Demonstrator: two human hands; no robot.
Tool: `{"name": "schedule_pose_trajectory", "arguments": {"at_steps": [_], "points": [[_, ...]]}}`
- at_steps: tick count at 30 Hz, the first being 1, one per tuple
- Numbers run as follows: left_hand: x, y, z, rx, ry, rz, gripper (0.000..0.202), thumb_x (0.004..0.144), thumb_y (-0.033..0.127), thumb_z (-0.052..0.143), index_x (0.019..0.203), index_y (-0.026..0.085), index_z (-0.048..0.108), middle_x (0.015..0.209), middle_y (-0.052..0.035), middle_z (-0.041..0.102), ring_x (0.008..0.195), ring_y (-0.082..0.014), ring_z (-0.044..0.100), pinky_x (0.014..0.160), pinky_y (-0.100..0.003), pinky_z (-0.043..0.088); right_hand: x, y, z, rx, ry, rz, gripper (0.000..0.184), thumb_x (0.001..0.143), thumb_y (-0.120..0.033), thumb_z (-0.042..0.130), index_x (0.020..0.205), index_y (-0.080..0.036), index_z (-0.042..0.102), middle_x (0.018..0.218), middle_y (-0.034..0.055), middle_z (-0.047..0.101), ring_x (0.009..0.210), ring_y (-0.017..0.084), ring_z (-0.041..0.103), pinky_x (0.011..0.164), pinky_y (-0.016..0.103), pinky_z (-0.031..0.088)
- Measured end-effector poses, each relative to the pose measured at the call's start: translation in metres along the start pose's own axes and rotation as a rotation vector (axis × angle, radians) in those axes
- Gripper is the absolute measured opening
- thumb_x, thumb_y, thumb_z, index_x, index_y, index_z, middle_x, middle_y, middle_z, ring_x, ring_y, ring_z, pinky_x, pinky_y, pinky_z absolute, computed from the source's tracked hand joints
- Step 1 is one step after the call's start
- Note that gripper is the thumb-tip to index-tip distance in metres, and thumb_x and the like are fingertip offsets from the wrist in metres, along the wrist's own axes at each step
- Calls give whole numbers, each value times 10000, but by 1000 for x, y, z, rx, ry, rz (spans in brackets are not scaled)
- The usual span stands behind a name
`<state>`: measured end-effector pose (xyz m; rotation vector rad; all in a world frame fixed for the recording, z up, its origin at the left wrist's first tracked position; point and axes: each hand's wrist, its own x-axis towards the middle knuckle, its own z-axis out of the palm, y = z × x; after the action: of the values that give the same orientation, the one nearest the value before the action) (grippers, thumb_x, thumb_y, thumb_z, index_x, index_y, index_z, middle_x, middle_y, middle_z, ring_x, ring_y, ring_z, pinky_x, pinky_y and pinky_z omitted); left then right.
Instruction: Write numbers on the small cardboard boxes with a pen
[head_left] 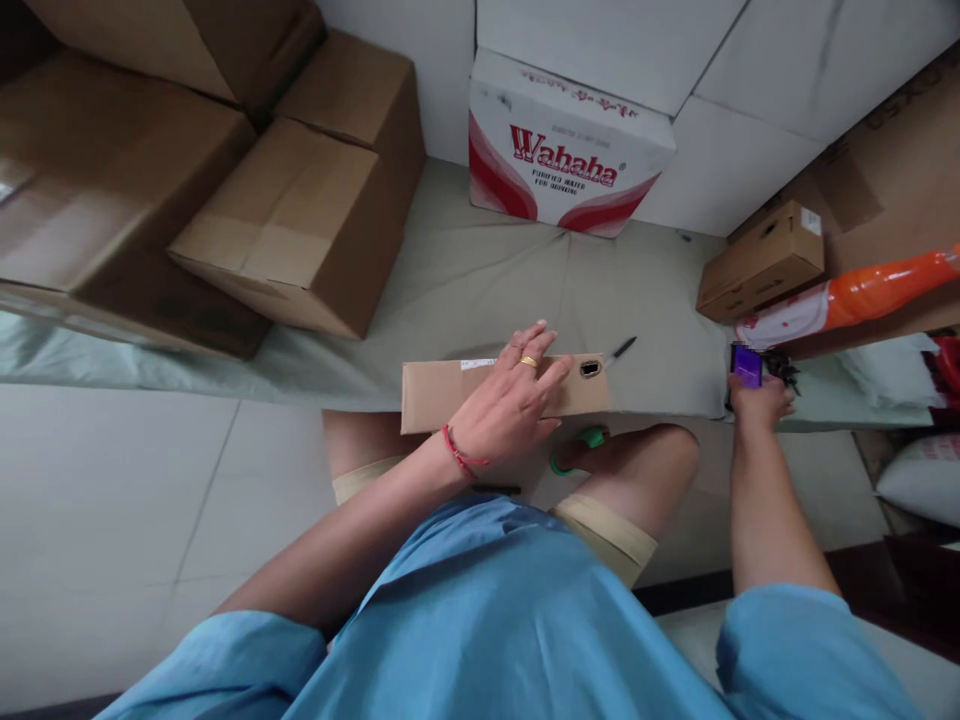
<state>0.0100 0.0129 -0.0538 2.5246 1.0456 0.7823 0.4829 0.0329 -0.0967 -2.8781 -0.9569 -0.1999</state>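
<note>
My left hand [514, 400] lies on top of a long, narrow cardboard box [435, 393] at the front edge of the covered surface. Its fingers are stretched out and a little apart. A dark oval cut-out shows near the box's right end, and a black pen [624, 348] lies just beyond it. Far to the right, my right hand [759, 402] has its fingers round a phone [747, 366] with a lit purple screen. A small dark bunch of objects [781, 368], too blurred to name, lies beside that hand.
Large cardboard boxes [127, 180] are stacked at the left. A white and red Wahaha carton [562, 150] stands at the back. To the right are a small cardboard box [761, 262], an orange wrapped object [885, 295] and a white plastic bag [889, 375]. My knees are beneath the front edge.
</note>
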Motion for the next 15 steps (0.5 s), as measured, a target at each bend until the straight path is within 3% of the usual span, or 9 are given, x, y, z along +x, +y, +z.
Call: {"name": "schedule_pose_trajectory", "arguments": {"at_steps": [2, 4, 7, 9, 11, 13, 15], "points": [[1, 4, 1, 67, -31, -26, 807, 778, 245, 947, 1452, 123, 522, 1607, -325, 474, 1603, -508, 388, 1298, -728, 363, -26, -2, 0, 87, 55, -50, 536, 942, -350, 638, 1408, -94, 573, 1455, 304, 564, 1474, 370, 494, 1240, 492, 388], [2, 11, -1, 142, -81, -81, 754, 807, 262, 922, 1445, 134, 540, 1521, -302, 576, 1507, -494, 516, 1279, -770, 337, -59, -2, -1, 202, 80, -144, 511, 919, -310, 610, 1396, -129, 578, 1496, 249, 562, 1467, 315, 515, 1192, 443, 461], [1, 19, -10, 204, -143, -185, 678, 829, 282, 895, 1413, 161, 572, 1334, -241, 696, 1239, -448, 691, 1186, -763, 423, -116, 1, -2, 544, 0, -323, 397, 922, -381, 588, 1246, -164, 659, 1335, 185, 672, 1250, 289, 657, 1036, 426, 573], [-1, 21, -22, 166, -97, -237, 675, 828, 326, 896, 1401, 172, 574, 1308, -221, 697, 1177, -436, 701, 1105, -692, 509, -154, 3, -3, 743, -202, -388, 376, 940, -514, 624, 1118, -194, 707, 1110, 121, 743, 1048, 279, 711, 1004, 461, 586], [-4, 20, -37, 54, 33, -269, 699, 841, 374, 883, 1428, 197, 545, 1348, -193, 670, 1224, -421, 675, 1065, -612, 549, -188, 2, -4, 888, -495, -429, 429, 913, -611, 718, 1116, -233, 730, 1033, 82, 765, 992, 274, 729, 1000, 477, 591], [-6, 17, -48, -120, 181, -307, 730, 866, 432, 861, 1466, 229, 499, 1390, -152, 641, 1252, -377, 661, 1064, -547, 561, -215, -3, -6, 1054, -777, -476, 549, 869, -632, 819, 1290, -298, 710, 1201, 84, 770, 1123, 289, 736, 1044, 489, 590], [-6, 14, -51, -362, 291, -366, 749, 887, 534, 838, 1470, 249, 465, 1400, -123, 631, 1220, -328, 677, 1039, -490, 579, -237, -11, -10, 1235, -987, -525, 795, 806, -668, 891, 1493, -394, 599, 1442, 80, 697, 1330, 307, 680, 1134, 520, 560]]}}
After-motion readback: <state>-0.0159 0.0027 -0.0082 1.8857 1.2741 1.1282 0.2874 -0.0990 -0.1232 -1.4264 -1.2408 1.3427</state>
